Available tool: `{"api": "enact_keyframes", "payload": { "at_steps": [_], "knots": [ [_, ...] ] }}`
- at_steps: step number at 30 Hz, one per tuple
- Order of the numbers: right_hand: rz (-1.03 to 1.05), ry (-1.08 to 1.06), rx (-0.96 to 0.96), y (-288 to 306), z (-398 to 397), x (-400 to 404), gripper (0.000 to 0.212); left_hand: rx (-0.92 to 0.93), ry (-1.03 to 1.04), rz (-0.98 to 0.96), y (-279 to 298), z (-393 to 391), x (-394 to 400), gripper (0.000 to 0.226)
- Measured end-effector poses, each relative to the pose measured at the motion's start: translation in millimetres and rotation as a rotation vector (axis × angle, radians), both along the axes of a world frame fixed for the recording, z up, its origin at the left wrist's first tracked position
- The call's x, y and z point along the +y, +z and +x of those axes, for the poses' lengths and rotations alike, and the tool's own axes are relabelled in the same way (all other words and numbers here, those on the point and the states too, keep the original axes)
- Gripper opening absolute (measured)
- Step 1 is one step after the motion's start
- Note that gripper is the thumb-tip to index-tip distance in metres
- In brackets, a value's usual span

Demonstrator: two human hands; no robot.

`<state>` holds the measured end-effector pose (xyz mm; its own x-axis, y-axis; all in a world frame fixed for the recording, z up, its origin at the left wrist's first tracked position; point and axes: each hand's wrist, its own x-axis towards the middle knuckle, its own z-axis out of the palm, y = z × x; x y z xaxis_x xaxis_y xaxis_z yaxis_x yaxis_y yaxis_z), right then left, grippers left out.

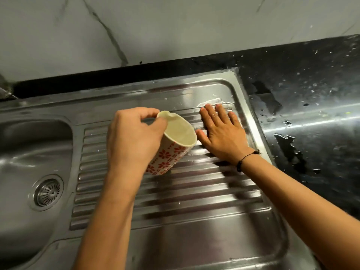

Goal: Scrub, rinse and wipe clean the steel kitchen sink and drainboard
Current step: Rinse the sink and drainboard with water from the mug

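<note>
My left hand [134,137] grips the cup [172,145], thumb and fingers curled round its rim and patterned wall; cup tilted, mouth toward my right hand. My right hand [222,133] lies flat on the ribbed drainboard [194,191], fingers straight and slightly spread. White foam [211,102] just beyond those fingertips. Sink [29,152] basin, with drain [48,192], left of my left wrist. Wet black counter [311,114] right of the drainboard.

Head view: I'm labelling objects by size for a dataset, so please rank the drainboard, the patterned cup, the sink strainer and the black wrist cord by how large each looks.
1. Drainboard, by far the largest.
2. Patterned cup.
3. Sink strainer, somewhat smaller than the cup, though the cup sits nearer the camera.
4. Black wrist cord, the smallest.
</note>
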<state>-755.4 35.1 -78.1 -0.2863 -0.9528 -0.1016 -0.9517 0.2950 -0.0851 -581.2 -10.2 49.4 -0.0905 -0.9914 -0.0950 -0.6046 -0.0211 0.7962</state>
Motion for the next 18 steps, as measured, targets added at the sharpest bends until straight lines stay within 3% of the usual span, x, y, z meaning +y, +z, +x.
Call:
{"api": "enact_keyframes", "payload": {
  "at_steps": [2,7,14,18],
  "knots": [
    [0.020,-0.069,0.007,1,0,4,0.092,0.029,-0.017,0.009,1,-5,7,0.012],
    [0.038,-0.267,-0.026,1,23,1,0.080,0.073,0.015,0.005,3,6,24,0.012],
    [0.036,0.161,-0.020,3,41,-12,0.063,0.113,0.157,0.011,4,27,35,0.021],
    [0.000,0.040,-0.021,0,4,47,0.066,0.125,0.151,0.015,3,25,36,0.021]
  ]
}}
